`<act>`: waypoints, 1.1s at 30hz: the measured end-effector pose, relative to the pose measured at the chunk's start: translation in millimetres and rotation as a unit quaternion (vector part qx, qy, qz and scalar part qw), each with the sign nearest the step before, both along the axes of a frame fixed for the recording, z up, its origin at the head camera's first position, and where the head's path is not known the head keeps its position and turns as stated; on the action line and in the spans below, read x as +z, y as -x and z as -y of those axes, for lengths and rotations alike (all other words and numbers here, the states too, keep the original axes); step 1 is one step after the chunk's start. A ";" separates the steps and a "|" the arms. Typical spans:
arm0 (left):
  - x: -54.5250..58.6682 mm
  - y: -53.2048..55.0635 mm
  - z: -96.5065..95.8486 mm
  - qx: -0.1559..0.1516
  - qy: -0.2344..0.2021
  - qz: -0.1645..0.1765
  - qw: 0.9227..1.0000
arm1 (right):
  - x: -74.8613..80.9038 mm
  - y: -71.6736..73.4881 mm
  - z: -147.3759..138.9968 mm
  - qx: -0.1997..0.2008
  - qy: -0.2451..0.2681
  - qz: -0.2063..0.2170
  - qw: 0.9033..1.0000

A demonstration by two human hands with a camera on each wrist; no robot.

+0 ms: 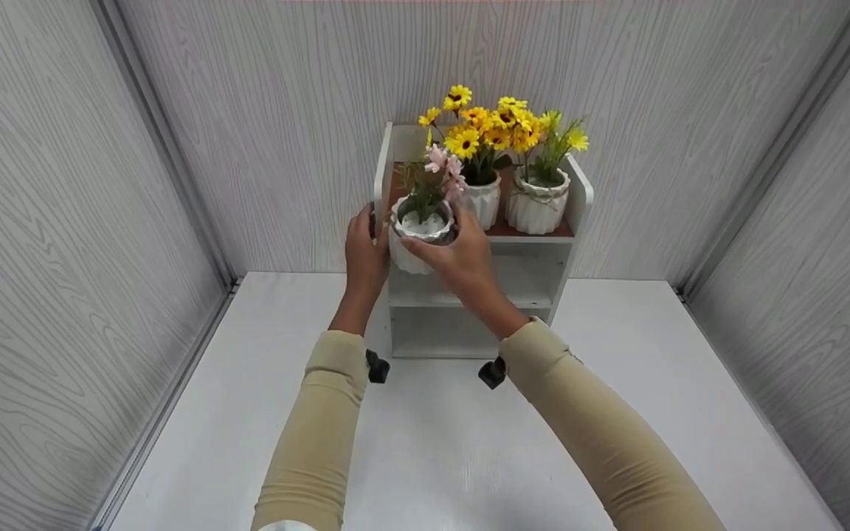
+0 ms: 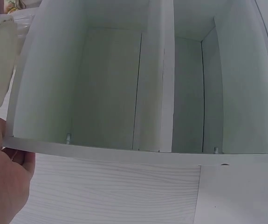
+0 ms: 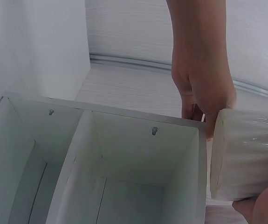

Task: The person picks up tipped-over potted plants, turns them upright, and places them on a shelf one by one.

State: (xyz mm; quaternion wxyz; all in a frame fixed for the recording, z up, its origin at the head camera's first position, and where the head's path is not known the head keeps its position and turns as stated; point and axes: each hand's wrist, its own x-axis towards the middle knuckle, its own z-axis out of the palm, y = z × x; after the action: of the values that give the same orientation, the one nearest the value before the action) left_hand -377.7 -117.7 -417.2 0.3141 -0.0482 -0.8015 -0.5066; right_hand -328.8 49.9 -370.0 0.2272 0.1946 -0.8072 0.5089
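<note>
A small white shelf unit [image 1: 425, 304] stands against the back wall. My right hand [image 1: 465, 258] grips a white ribbed flowerpot [image 1: 412, 258] with pink flowers [image 1: 446, 166], thumb and fingers around its rim. The pot is at the front left of the top shelf, its base showing beside the top board in the right wrist view. My left hand [image 1: 364, 254] holds the unit's left side panel [image 1: 384, 166]; in the left wrist view its fingers [image 2: 29, 163] curl round the panel's front edge.
Beside the held pot, a white pot [image 1: 485, 206] of yellow flowers and another pot [image 1: 539, 206] with twine stand on the brown top board. Two lower compartments open to the front. Black feet [image 1: 493, 373] show at the unit's base on the white table [image 1: 425, 457]. Grey wood-grain walls [image 1: 690, 110] surround it.
</note>
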 end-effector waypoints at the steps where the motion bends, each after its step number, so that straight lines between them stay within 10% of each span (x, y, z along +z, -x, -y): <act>1: -0.2 0.5 0.2 0.001 0.002 -0.002 1.000 | 1.1 1.2 0.6 0.001 0.002 0.001 1.000; 18: -1.2 1.5 1.5 -0.013 -0.012 -0.003 1.000 | 9.9 23.8 5.9 0.023 0.018 0.004 1.000; 33: 5.0 -10.8 17.0 -0.053 -0.026 0.038 0.998 | 12.8 13.5 21.7 -0.035 0.003 -0.009 0.999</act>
State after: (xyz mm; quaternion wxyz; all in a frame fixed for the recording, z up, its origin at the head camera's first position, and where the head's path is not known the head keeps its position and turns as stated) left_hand -366.9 -134.6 -412.2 0.2575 -0.0634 -0.7958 -0.5444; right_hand -342.3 28.2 -357.2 0.2529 0.1703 -0.8095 0.5017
